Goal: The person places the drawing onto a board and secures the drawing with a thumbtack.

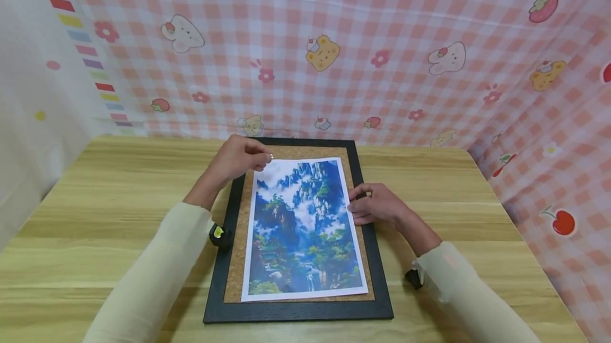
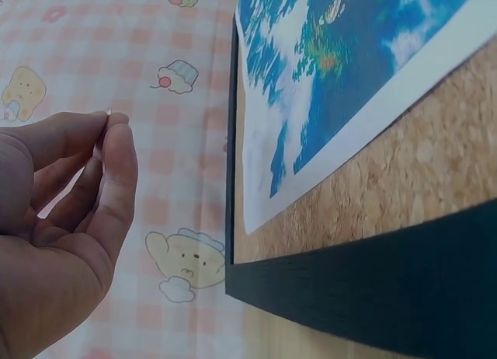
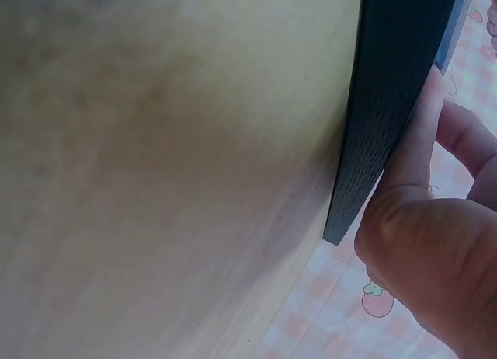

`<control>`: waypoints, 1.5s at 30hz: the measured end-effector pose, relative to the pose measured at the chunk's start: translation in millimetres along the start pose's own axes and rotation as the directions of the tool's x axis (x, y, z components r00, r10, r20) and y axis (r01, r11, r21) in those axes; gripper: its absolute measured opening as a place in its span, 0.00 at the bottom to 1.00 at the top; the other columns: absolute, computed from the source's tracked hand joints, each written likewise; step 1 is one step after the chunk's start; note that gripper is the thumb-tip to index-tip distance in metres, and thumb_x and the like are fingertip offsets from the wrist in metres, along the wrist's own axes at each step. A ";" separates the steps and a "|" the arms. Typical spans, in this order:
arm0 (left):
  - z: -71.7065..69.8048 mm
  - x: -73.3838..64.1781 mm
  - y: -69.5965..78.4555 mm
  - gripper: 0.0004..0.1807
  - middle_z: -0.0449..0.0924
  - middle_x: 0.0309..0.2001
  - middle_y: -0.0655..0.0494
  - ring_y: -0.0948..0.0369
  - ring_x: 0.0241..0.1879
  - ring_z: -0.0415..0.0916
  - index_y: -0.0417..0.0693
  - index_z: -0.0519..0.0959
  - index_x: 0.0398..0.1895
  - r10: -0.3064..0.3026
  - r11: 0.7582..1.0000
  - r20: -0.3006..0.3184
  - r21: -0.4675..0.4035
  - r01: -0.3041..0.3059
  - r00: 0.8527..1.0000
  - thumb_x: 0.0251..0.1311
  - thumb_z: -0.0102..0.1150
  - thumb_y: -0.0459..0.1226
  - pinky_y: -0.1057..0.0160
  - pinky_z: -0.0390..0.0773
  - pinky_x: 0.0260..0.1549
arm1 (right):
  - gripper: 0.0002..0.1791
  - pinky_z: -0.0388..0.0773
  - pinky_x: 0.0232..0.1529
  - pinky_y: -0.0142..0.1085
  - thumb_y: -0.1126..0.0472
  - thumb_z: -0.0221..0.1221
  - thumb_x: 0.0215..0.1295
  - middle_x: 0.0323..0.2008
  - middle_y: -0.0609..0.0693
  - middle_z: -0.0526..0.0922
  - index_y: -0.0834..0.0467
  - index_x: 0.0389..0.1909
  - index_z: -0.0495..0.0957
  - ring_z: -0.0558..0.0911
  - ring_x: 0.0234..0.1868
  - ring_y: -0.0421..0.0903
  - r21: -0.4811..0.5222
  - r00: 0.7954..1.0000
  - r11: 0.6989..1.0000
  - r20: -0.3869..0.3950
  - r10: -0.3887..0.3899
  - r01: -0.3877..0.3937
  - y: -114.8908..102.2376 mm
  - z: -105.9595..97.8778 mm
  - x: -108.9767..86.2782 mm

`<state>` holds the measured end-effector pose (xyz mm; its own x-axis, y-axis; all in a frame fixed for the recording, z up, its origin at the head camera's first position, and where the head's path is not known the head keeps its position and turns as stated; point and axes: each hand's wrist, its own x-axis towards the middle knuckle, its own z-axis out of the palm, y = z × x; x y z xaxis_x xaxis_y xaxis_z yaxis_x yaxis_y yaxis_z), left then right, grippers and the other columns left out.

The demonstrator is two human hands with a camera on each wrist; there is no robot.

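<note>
A printed landscape picture (image 1: 305, 226), blue mountains with a white border, lies on the cork board (image 1: 236, 258) inside a black frame (image 1: 298, 310). My left hand (image 1: 241, 156) is above the picture's upper left corner, pinching a tiny shiny pin-like piece (image 2: 109, 111) between thumb and fingertip. Most of that piece is hidden by the fingers, and the left wrist view shows the hand apart from the board. On the other side, my right hand (image 1: 377, 204) rests across the frame's right bar, its fingertips touching the picture's right edge.
The framed board lies on a light wood table (image 1: 119, 200), close to its back edge. A pink checked cloth (image 1: 286, 67) with cartoon prints hangs behind the table and along the right side. A pale cloth (image 1: 43, 99) hangs at the left.
</note>
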<state>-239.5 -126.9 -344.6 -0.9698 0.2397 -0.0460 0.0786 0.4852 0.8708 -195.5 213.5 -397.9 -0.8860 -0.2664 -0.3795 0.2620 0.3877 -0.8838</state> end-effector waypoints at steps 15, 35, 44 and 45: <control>11.1 7.4 -0.2 0.11 0.85 0.44 0.42 0.51 0.40 0.84 0.35 0.86 0.47 -0.014 0.999 -0.002 -0.036 0.014 1.000 0.71 0.61 0.34 0.49 0.83 0.48 | 0.17 0.86 0.39 0.42 0.69 0.61 0.69 0.35 0.59 0.84 0.71 0.55 0.74 0.88 0.31 0.47 0.023 1.000 1.000 0.011 -0.011 0.011 1.8 -1.6 -1.0; 22.2 24.3 -7.5 0.12 0.85 0.45 0.44 0.52 0.41 0.84 0.37 0.85 0.50 -0.036 0.998 0.021 -0.055 0.037 0.999 0.71 0.61 0.36 0.50 0.83 0.49 | 0.17 0.86 0.39 0.42 0.68 0.62 0.69 0.36 0.59 0.84 0.70 0.55 0.74 0.88 0.31 0.47 0.027 1.000 1.000 0.020 0.000 0.000 1.6 -1.8 0.7; 29.8 29.4 -6.1 0.11 0.85 0.45 0.41 0.53 0.39 0.84 0.37 0.85 0.48 -0.029 0.996 0.034 -0.078 0.032 0.999 0.71 0.61 0.35 0.51 0.83 0.48 | 0.19 0.86 0.39 0.42 0.69 0.61 0.69 0.36 0.59 0.84 0.71 0.57 0.73 0.88 0.31 0.48 0.026 1.000 1.000 0.028 0.000 -0.001 2.4 -3.7 0.9; 30.1 29.6 -5.8 0.11 0.85 0.45 0.41 0.53 0.39 0.85 0.36 0.85 0.49 -0.032 0.996 0.033 -0.078 0.034 0.999 0.71 0.62 0.34 0.51 0.83 0.48 | 0.19 0.86 0.39 0.42 0.69 0.61 0.69 0.36 0.59 0.84 0.72 0.58 0.73 0.88 0.31 0.48 0.026 1.000 1.000 0.028 0.002 -0.003 2.1 -3.7 1.1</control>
<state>-261.7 -97.3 -365.7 -0.9637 0.2515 -0.0896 0.0270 0.4258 0.9044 -197.4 217.3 -399.1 -0.8743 -0.2906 -0.3889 0.2743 0.3652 -0.8896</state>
